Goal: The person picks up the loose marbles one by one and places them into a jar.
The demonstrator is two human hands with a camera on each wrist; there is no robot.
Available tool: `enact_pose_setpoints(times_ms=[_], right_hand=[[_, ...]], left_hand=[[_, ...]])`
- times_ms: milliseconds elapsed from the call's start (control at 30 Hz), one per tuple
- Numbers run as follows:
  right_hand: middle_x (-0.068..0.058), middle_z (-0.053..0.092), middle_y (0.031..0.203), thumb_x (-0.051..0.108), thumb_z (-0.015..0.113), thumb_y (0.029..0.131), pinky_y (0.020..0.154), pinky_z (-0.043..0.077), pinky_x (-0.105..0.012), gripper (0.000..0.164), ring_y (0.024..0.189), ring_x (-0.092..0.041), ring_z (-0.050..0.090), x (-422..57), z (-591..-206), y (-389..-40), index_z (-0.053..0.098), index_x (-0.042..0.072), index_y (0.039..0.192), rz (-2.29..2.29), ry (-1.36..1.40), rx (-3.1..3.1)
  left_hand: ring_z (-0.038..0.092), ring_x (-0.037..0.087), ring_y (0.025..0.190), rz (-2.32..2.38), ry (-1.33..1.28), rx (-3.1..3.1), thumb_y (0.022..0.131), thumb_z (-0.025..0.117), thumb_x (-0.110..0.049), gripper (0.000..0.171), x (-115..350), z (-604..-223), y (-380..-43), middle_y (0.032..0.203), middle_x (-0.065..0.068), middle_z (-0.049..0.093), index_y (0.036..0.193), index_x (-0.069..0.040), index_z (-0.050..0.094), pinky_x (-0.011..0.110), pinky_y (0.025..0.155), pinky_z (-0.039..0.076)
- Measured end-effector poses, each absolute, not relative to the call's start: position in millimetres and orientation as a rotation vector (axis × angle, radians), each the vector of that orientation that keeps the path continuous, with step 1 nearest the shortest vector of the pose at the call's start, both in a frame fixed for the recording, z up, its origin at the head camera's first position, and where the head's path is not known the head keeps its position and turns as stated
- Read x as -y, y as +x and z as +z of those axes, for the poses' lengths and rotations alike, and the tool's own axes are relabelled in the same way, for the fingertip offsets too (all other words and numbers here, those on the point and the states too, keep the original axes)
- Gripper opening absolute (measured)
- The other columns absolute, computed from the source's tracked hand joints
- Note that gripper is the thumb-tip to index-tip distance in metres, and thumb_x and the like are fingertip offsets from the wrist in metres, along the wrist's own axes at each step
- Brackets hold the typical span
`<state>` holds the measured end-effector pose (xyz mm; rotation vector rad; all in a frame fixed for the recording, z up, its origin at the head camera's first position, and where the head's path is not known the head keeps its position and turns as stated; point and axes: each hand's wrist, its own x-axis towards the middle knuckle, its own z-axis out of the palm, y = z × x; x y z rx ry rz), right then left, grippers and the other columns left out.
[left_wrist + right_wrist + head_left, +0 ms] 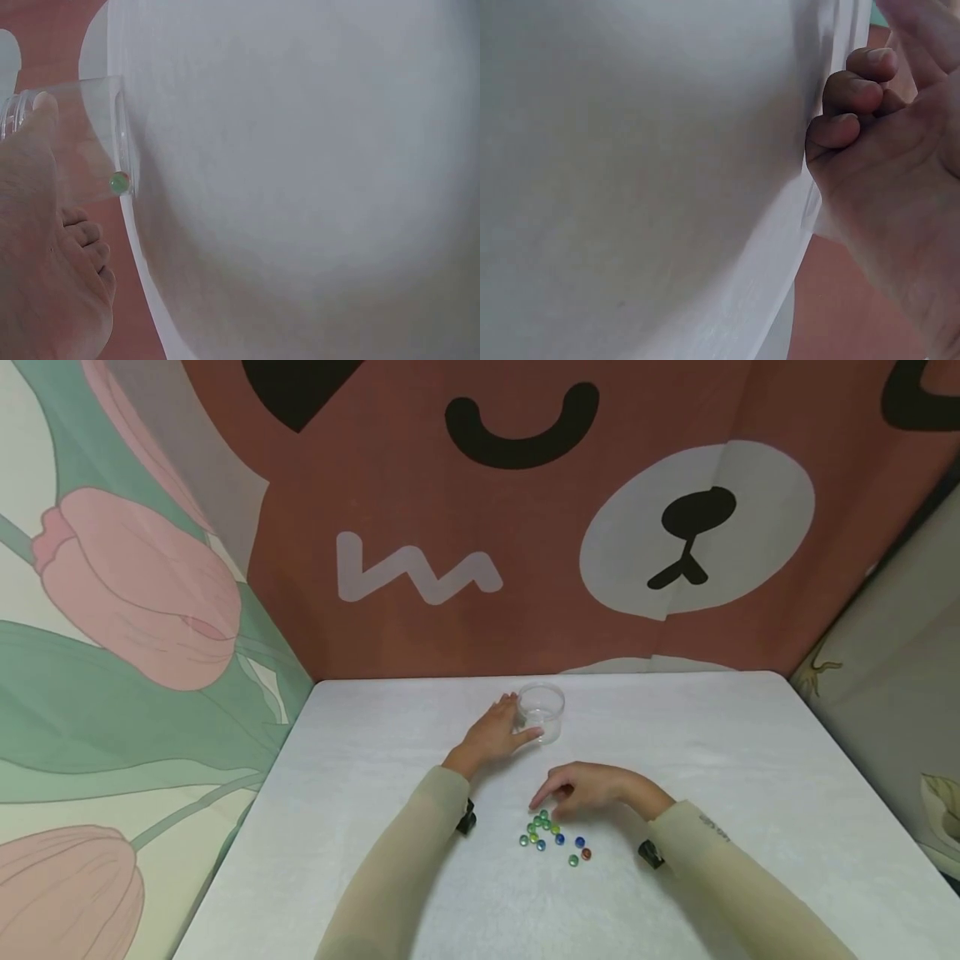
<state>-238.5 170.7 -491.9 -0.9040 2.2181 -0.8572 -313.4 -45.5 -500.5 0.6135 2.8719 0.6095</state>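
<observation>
Thumb and fingers of my left hand (491, 737) grip the side of a clear round jar (551, 720) near the back of the table. One green marble (119, 182) lies at the jar's bottom in the left wrist view. My right hand (588, 785) is low over the back edge of a loose group of glass marbles (537, 821), index finger reaching toward a green one. The right wrist view shows its other fingers (853, 94) curled toward the palm; I cannot tell whether the thumb and index finger pinch a marble.
A white cloth covers the table (360, 735). Nearer the front, a red marble (587, 854), a blue marble (580, 842) and a green marble (573, 861) lie a little apart from the group. A brown printed curtain (420, 643) hangs right behind the table's back edge.
</observation>
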Motion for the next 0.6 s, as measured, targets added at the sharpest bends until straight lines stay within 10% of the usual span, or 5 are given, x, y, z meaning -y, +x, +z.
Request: enact_pose_setpoints(times_ms=[600], right_hand=[[0.007, 0.060, 0.088, 0.012, 0.080, 0.088, 0.069, 0.043, -0.021, 0.029, 0.077, -0.007, 0.048, -167.8, -494.8, -239.1, 0.079, 0.030, 0.110, -0.782, -0.938, -2.225]], left_hand=[[0.014, 0.024, 0.157, 0.598, 0.614, -2.865, 0.095, 0.043, -0.075, 0.099, 45.5, -502.5, -315.3, 0.168, 0.011, 0.020, 0.161, -0.005, 0.021, 0.037, 0.127, 0.016]])
